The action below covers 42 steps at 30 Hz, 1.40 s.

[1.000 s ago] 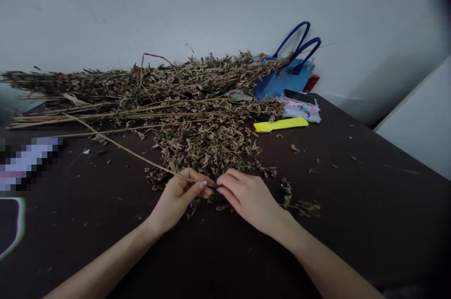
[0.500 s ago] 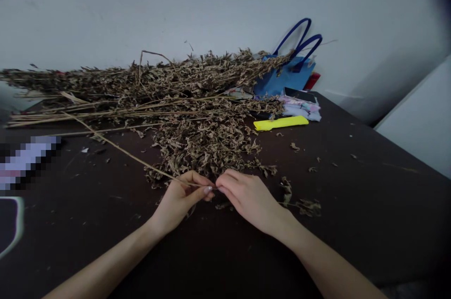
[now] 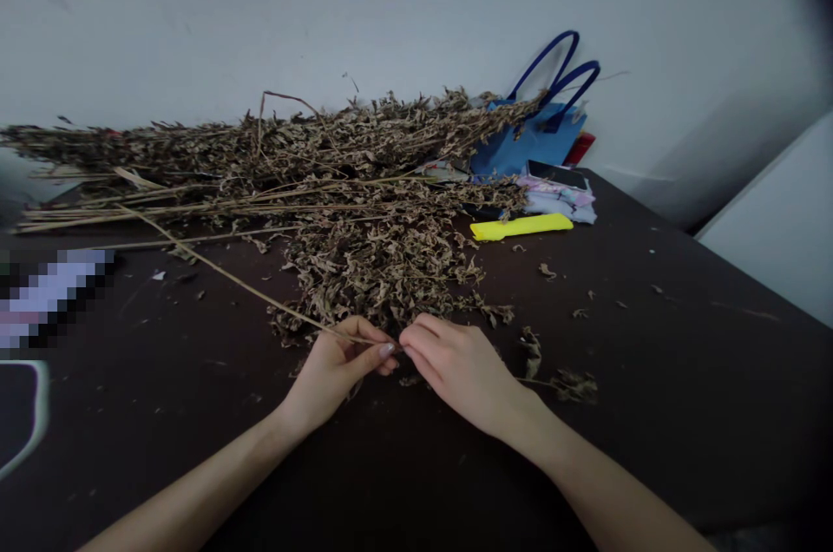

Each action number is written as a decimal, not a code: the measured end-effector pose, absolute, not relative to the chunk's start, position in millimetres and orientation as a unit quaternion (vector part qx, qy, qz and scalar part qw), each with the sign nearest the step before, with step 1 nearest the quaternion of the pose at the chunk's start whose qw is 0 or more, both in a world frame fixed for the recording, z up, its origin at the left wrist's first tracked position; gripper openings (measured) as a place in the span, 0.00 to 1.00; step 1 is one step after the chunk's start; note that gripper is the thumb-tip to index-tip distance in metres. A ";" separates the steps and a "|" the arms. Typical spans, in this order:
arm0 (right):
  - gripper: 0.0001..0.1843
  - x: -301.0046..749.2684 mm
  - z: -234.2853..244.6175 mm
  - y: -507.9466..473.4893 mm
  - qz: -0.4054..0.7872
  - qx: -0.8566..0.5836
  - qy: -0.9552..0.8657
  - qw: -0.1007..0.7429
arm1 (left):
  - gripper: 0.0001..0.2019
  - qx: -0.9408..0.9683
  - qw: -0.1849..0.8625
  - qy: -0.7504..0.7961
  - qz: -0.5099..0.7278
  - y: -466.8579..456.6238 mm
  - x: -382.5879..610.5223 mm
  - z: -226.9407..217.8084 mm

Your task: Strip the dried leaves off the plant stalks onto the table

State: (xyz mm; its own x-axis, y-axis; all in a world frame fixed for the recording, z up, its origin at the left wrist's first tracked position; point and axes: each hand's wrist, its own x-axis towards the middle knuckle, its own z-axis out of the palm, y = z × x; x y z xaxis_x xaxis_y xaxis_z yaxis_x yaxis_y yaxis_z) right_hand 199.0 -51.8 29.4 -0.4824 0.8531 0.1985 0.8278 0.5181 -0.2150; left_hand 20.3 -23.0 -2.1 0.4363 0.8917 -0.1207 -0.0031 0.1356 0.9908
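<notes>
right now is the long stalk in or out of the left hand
In: the left hand pinches the long stalk, which slants out toward the picture's upper left.

Table (image 3: 683, 413), dark brown. Directly on it: dried leafy stalks (image 3: 292, 148), lying lengthwise along the wall side; heap of crumpled leaves (image 3: 383, 266), centre; yellow strip (image 3: 522, 227), near pale patterned cloth (image 3: 565, 203); blue handled bag (image 3: 530, 142), behind the cloth; leaf fragments (image 3: 547, 272), scattered right.
</notes>
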 end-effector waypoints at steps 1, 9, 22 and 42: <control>0.09 198.5 29.3 -51.9 0.044 -0.489 -0.860 0.141 | 0.07 0.559 0.638 0.399 0.350 -22.9 20.3 -1.9; 0.09 196.8 26.2 -51.5 0.049 -0.484 -0.862 0.146 | 0.07 0.566 0.640 0.387 0.347 -24.0 21.1 -1.9; 0.10 196.0 26.1 -52.3 0.023 -0.495 -0.855 0.155 | 0.12 0.605 0.590 0.416 0.337 -25.7 23.3 2.7; 0.10 188.3 17.3 -53.6 0.016 -0.509 -0.841 0.181 | 0.12 0.656 0.541 0.402 0.339 -26.9 21.8 2.3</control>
